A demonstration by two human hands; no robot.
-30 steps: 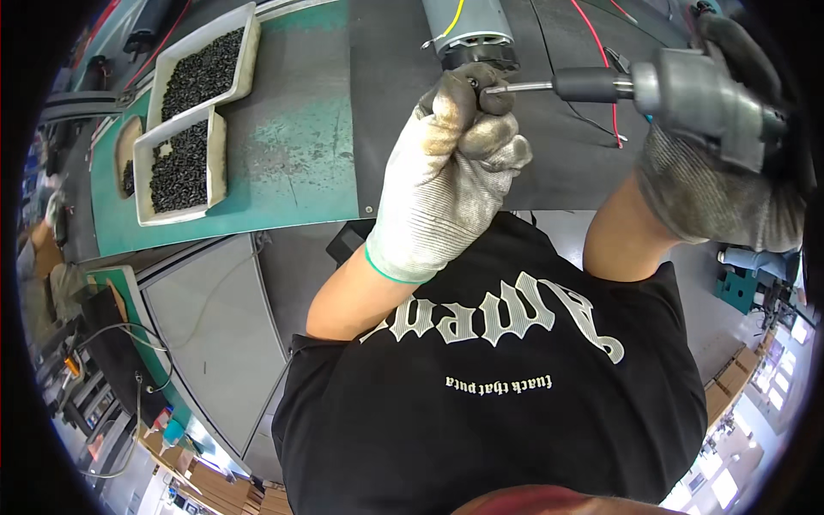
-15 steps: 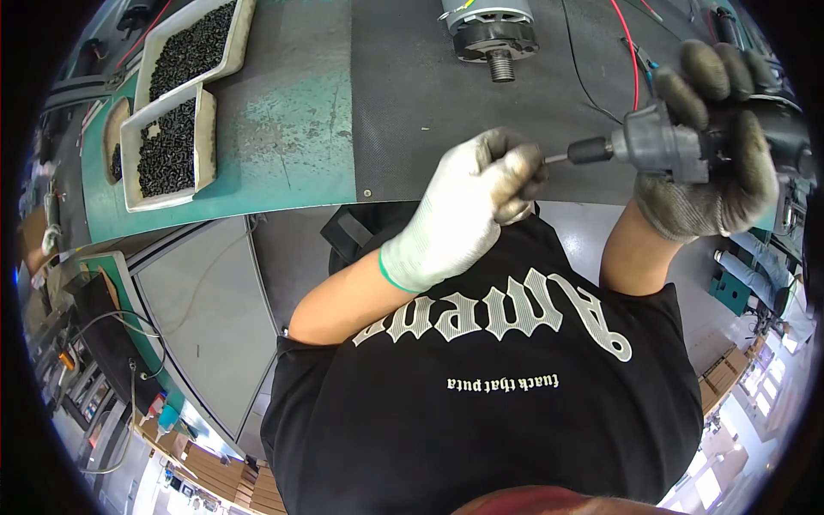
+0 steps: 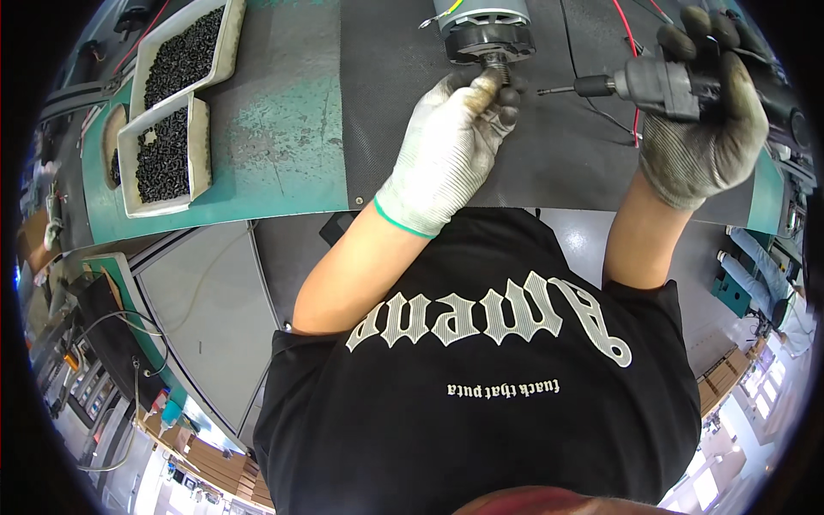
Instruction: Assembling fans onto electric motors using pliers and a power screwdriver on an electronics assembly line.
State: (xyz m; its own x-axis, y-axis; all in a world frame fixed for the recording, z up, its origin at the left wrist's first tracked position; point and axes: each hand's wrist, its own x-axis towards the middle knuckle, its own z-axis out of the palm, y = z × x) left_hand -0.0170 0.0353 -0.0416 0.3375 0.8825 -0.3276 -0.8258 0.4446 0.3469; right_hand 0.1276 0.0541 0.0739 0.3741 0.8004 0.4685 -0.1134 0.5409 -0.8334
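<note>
At the far middle of the bench lies a motor point(image 3: 486, 19) with a silver body, a black end ring and a threaded shaft point(image 3: 497, 62) that points toward me. My left hand point(image 3: 455, 129), in a whitish glove with dirty fingertips, is closed around the shaft's near end. Its fingers hide that end, and I cannot see whether anything small is in them. My right hand point(image 3: 699, 146), gloved and greyer, grips a dark power screwdriver point(image 3: 661, 88). The tool's thin bit point(image 3: 556, 90) points left toward my left fingers, a short gap away from them.
Two white bins point(image 3: 200, 159) of small black parts stand on the bench's green left side, beside a round tan dish point(image 3: 112, 142). A red cable point(image 3: 631, 39) and a black cable point(image 3: 568, 43) run across the dark mat point(image 3: 403, 51). A grey panel point(image 3: 202, 318) stands below the bench edge.
My left hand has moved from the screwdriver's bit tip up to the motor's shaft and closed there. The right hand has lifted the screwdriver farther over the bench, and its bit now shows free.
</note>
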